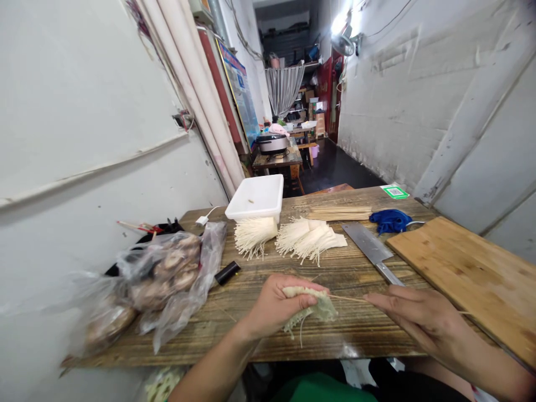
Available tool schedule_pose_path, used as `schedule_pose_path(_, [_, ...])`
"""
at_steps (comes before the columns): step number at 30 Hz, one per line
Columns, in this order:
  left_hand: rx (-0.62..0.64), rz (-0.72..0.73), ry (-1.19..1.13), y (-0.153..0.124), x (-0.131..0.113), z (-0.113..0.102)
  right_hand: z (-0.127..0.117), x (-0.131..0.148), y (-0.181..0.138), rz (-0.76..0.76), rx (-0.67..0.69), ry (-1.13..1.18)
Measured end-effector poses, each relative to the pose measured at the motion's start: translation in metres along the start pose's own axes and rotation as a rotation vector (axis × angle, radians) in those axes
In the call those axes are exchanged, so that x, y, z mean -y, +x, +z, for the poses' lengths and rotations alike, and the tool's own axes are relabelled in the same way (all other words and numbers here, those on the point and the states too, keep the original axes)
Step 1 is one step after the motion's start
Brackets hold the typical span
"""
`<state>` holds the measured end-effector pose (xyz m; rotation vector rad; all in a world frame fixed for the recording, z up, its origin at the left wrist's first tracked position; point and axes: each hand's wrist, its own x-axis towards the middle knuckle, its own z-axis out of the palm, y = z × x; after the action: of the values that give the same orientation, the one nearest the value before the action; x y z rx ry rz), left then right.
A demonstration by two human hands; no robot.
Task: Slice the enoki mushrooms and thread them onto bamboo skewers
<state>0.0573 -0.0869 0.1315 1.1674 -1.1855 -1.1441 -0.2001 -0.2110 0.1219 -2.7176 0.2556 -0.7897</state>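
My left hand [278, 304] is closed around a small roll of pale tofu skin stuffed with enoki mushrooms [312, 307], held just above the near part of the wooden table [335, 268]. My right hand [412, 315] pinches a thin bamboo skewer [347, 298], and its tip goes into the roll. Two piles of enoki mushrooms [310, 237] lie further back at the table's middle. Behind them rests a bundle of bamboo skewers [339, 213].
A cleaver [371, 248] lies right of the enoki, next to a wooden cutting board [464, 273] and a blue cloth [389, 220]. A white plastic tub [256, 196] stands at the back. Plastic bags of shiitake mushrooms [167, 273] and a small black cylinder [227, 272] sit left.
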Motion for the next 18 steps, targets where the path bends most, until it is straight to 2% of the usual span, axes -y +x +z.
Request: schedule_pose_path(18, [-0.001,0.003,0.060,0.0008,0.0022,0.0021,-0.0022,0.0065,0.0078,-0.027,-0.013,-0.014])
